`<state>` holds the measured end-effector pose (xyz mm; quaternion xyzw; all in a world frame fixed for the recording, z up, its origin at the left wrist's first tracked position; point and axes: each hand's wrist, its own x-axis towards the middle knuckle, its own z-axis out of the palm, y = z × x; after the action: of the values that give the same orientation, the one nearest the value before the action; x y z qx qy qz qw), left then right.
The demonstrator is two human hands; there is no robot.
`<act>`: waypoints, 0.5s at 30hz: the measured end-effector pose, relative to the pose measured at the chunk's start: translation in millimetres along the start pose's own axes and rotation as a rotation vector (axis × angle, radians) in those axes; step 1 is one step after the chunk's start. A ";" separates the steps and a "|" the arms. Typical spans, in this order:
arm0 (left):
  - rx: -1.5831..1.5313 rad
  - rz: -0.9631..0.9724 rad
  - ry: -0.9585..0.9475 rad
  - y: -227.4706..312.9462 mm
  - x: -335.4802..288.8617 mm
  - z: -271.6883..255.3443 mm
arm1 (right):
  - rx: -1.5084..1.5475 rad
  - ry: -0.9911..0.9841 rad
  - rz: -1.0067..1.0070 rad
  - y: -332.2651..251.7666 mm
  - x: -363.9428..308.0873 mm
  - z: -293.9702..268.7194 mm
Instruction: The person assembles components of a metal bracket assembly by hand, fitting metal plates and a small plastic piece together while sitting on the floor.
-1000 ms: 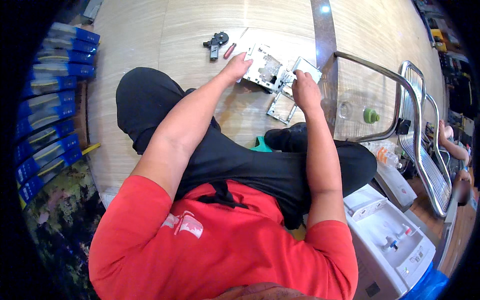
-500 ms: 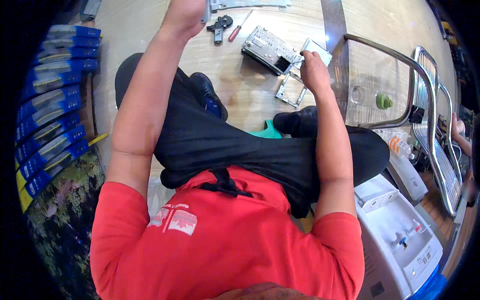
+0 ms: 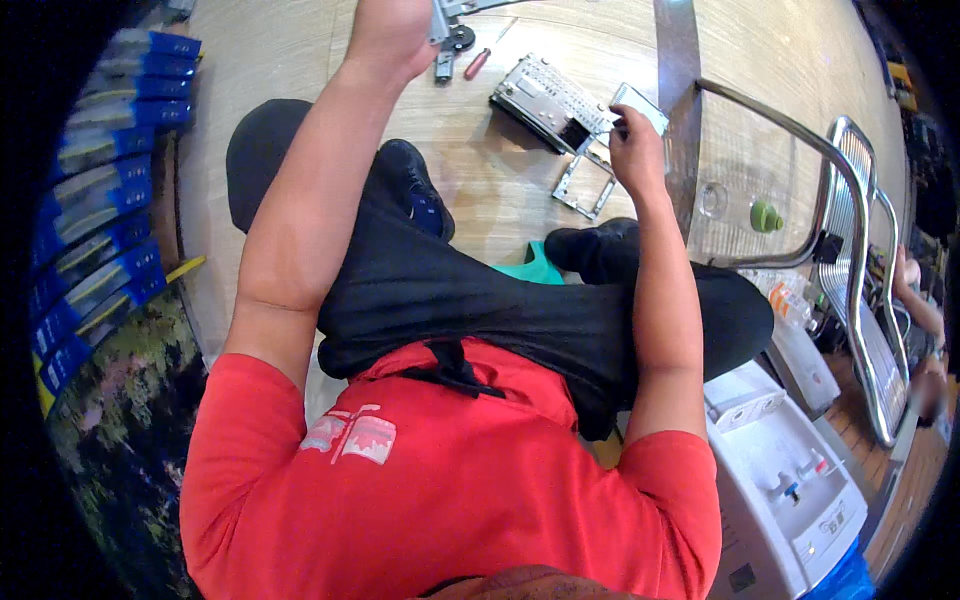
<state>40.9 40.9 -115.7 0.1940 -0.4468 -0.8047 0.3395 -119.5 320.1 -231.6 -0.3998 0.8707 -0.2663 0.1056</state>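
At the top edge, my left hand [image 3: 395, 35] is closed on a grey metal bracket [image 3: 452, 12], which the frame cuts off. My right hand [image 3: 637, 150] is at the right end of a perforated silver metal box [image 3: 545, 92] that has a dark square opening. Its fingers are curled together; what they hold, if anything, is too small to make out. A flat pale rectangular plate [image 3: 640, 100] lies just beyond these fingers. Below the box rests a thin metal frame [image 3: 572, 201]. Between the left hand and the box are a black round-headed part [image 3: 446, 66] and a red-handled screwdriver [image 3: 477, 65].
Blue packages [image 3: 110, 200] are stacked at the left. To the right stand a bent metal tube frame [image 3: 800, 120], a green-capped clear container [image 3: 765, 217] and a white water dispenser [image 3: 790, 440]. A green cloth-like piece [image 3: 535, 265] lies between my shoes. Another person's arm [image 3: 915, 300] shows far right.
My left hand has shifted right with the bracket, which now partly covers the black part. My right hand has moved slightly right, and its fingertips are farther from the box's opening.
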 end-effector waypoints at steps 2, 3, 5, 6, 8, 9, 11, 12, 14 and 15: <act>-0.026 0.014 -0.002 -1.9 0.0 -1.0 | -0.005 0.007 0.002 0.2 0.3 1.4; -0.053 0.020 -0.017 -3.0 -0.2 -1.7 | -0.013 0.022 0.018 -0.2 -0.2 2.4; -0.047 0.040 -0.017 -2.8 0.6 -4.0 | -0.068 0.021 0.076 -13.0 1.1 0.9; -0.030 0.030 -0.014 -1.9 0.4 -6.0 | -0.175 -0.023 0.144 -15.3 3.0 1.1; -0.001 0.052 -0.013 -0.3 1.5 -8.7 | -0.298 -0.097 0.240 -21.2 5.6 -4.2; -0.003 0.061 -0.006 0.1 2.4 -9.3 | -0.300 -0.097 0.229 -20.5 4.4 -4.5; -0.056 0.022 0.052 4.3 1.3 -2.4 | -0.275 -0.003 0.026 -19.9 2.1 -5.2; -0.077 0.049 0.044 5.8 0.0 1.5 | -0.289 -0.052 0.058 -19.2 2.9 -5.9; -0.096 0.034 0.043 4.0 1.5 5.1 | -0.184 -0.051 0.028 -13.5 2.1 -6.3; -0.114 0.012 0.035 4.0 1.3 5.4 | -0.076 -0.048 0.007 -9.3 2.0 -5.3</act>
<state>38.2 41.6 -109.5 0.1856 -0.3953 -0.8233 0.3624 -117.0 315.6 -222.0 -0.4066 0.8789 -0.2227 0.1121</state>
